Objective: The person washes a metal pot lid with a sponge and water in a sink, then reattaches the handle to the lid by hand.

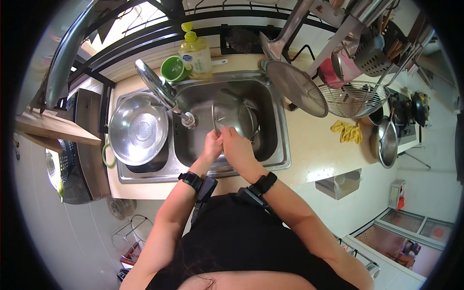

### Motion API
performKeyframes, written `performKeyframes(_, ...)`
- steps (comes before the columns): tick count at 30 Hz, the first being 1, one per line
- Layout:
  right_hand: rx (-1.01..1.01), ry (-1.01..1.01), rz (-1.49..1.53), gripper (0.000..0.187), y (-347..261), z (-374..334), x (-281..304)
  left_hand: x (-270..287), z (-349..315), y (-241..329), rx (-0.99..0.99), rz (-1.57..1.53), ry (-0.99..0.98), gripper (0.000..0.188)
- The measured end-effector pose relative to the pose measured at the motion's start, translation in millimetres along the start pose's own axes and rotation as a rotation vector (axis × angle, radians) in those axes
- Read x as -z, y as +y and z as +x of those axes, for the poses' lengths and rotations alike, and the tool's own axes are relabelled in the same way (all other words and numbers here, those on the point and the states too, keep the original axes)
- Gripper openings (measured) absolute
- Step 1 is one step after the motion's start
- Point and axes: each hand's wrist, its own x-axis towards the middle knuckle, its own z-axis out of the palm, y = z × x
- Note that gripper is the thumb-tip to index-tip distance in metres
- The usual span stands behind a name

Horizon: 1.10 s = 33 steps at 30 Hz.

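One round, silver metal vessel (234,112) is sitting in the larger basin of the stainless-steel sink (284,133). The person's left hand (213,146) and right hand (238,148) are meeting at its near edge, fingers curling inward; whether either is gripping the rim, one cannot tell. A curved chrome faucet (157,87) is standing to the left, beside a wide, shiny metal bowl (140,126) that is covering much of the smaller basin. A crumpled yellow cloth (347,132) is lying on the beige countertop (314,152).
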Motion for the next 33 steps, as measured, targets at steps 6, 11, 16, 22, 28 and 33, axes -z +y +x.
performKeyframes(6,-0.019,-0.038,0.032,0.022,10.1,11.3,-0.6,-4.6,-2.6,-3.2,-0.012,-0.105,-0.037,0.011)
performKeyframes(11,0.008,-0.109,0.143,0.023,14.7,-0.3,0.0,8.5,-2.6,-11.2,0.042,-0.037,-0.050,0.010)
performKeyframes(16,0.020,-0.102,0.207,0.023,22.9,2.2,-3.7,12.1,-0.7,-19.3,-0.031,-0.138,-0.087,0.011)
performKeyframes(22,-0.010,-0.071,0.182,0.022,22.1,10.8,-1.1,5.4,0.4,-12.0,-0.055,-0.123,-0.112,0.011)
performKeyframes(28,0.003,-0.102,0.133,0.023,16.9,4.9,-0.6,6.1,-2.2,-16.0,-0.029,-0.086,-0.063,0.014)
performKeyframes(33,0.005,-0.136,0.108,0.023,9.1,-0.3,-0.7,9.9,-7.7,-15.5,-0.014,-0.101,-0.064,0.014)
